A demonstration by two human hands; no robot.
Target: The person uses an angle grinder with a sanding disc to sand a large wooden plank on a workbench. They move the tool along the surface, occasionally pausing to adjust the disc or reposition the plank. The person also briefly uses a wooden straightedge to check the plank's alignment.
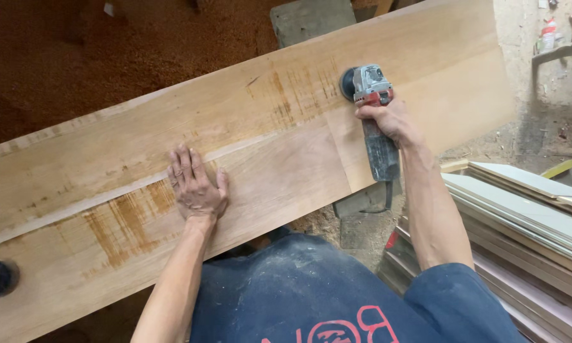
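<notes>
Head view: you are leaning over a wide wooden panel [267, 152].
Left hand [196, 187]: you are pressing it flat, fingers spread, on the panel.
Right hand [388, 119]: you are gripping the angle grinder [372, 108], fingers wrapped round its body.
Grinder: its disc is sitting on the panel's upper half.

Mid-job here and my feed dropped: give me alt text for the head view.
A person's right hand grips an angle grinder against a wide wooden panel, while the left hand lies flat on it. Brown streaks mark the wood; stacked boards lie to the right.
</notes>
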